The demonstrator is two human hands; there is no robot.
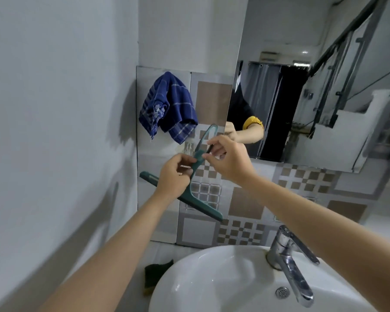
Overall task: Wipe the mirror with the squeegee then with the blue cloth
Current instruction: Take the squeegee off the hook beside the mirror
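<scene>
Both hands are on the squeegee (195, 176), held upright before the tiled wall, left of the mirror (324, 86). My left hand (175, 176) pinches the lower handle above the blade; my right hand (229, 158) has fingers narrowed on the handle loop, I judge to turn it into a wiping grip. Far left, the blue cloth (169, 106) hangs waiting above the sink (200, 278).

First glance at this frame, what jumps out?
Mid-frame, both hands hold a green squeegee against the tiled wall: the left hand on its handle, the right hand pinching higher up. A blue cloth hangs above them, left of the mirror; a white sink sits below.
</scene>
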